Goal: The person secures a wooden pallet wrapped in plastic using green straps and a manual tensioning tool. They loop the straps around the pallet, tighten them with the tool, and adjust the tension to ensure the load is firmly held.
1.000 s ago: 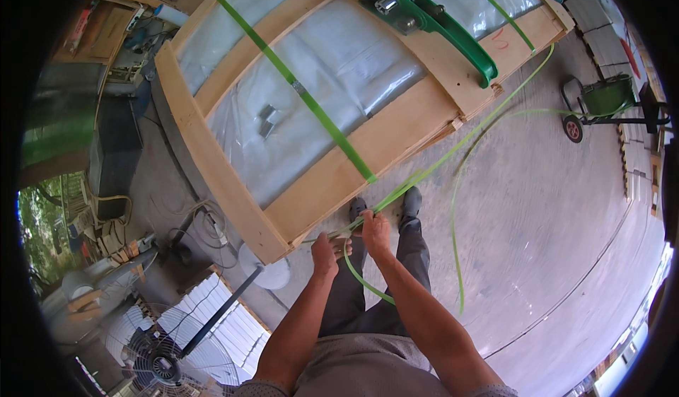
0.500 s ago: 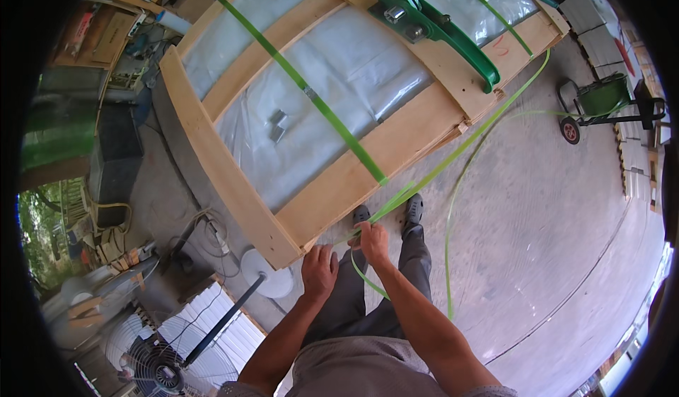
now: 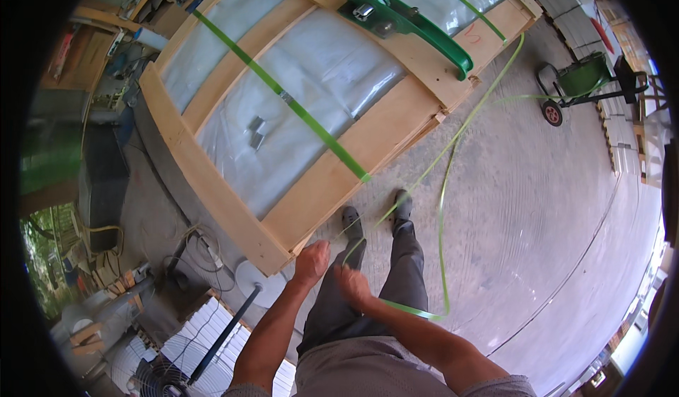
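Note:
Green strapping [image 3: 443, 231] runs from the crate's far right side down to my hands, with a loose loop hanging at the right. My right hand [image 3: 352, 287] is closed on it in front of my legs. My left hand [image 3: 312, 261] makes a fist beside the crate's near corner; a thin length of the strap seems to lead into it. The wooden crate [image 3: 396, 132] holds white contents under clear plastic, with a tight green band [image 3: 304, 116] across it. On top lie a green strapping tool [image 3: 417, 26] and small metal seals [image 3: 256, 132].
A green wheeled strap cart [image 3: 583, 82] stands at the right, near stacked pale panels [image 3: 573, 19]. At lower left are a fan [image 3: 159, 379] on a pole with a round base [image 3: 258, 284], and cables [image 3: 205, 248] on the floor.
My right hand has moved down and toward me, drawing the strap into a curve. The left hand has shifted slightly, and the whole view has slid a little leftward.

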Available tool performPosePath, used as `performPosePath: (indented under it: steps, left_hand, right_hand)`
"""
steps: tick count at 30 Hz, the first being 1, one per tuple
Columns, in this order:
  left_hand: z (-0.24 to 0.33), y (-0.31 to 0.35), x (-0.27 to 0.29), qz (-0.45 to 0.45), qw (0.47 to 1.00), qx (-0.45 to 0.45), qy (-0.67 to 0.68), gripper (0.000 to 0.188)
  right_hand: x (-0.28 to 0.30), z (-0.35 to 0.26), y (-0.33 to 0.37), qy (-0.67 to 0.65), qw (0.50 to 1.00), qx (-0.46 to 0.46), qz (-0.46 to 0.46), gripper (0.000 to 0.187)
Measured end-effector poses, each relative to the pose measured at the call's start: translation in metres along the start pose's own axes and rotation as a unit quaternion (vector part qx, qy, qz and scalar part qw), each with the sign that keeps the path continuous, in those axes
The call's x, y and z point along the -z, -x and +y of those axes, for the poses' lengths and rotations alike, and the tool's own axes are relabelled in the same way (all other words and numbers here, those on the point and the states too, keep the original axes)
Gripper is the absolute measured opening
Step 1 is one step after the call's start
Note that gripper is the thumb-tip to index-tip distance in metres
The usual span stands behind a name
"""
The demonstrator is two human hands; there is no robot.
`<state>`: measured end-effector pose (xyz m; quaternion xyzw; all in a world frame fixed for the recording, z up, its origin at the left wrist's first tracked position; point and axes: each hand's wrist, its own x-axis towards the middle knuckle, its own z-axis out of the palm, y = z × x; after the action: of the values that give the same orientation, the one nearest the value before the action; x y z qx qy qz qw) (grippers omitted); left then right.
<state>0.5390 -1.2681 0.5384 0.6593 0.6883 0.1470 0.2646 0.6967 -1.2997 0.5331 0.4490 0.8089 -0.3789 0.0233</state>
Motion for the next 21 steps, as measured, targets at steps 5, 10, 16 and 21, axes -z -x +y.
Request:
performPosePath:
  steps: [5, 10, 16, 21]
  left_hand:
    - [0.000, 0.001, 0.008, -0.025, 0.999, 0.004, -0.028, 0.014]
    - [0.000, 0.001, 0.012, -0.080, 0.995, 0.059, -0.030, 0.019]
    - [-0.003, -0.001, 0.011, -0.096, 0.994, 0.049, -0.020, 0.028]
    - [0.007, -0.004, 0.018, -0.151, 0.987, 0.034, -0.031, 0.035]
  right_hand:
    - [-0.017, -0.006, 0.008, -0.127, 0.983, -0.095, -0.096, 0.019]
    - [0.004, -0.032, -0.029, -0.156, 0.975, -0.117, -0.108, 0.020]
    - [0.013, -0.028, -0.027, -0.172, 0.969, -0.127, -0.123, 0.020]
    - [0.006, -0.028, -0.031, -0.144, 0.970, -0.093, -0.169, 0.022]
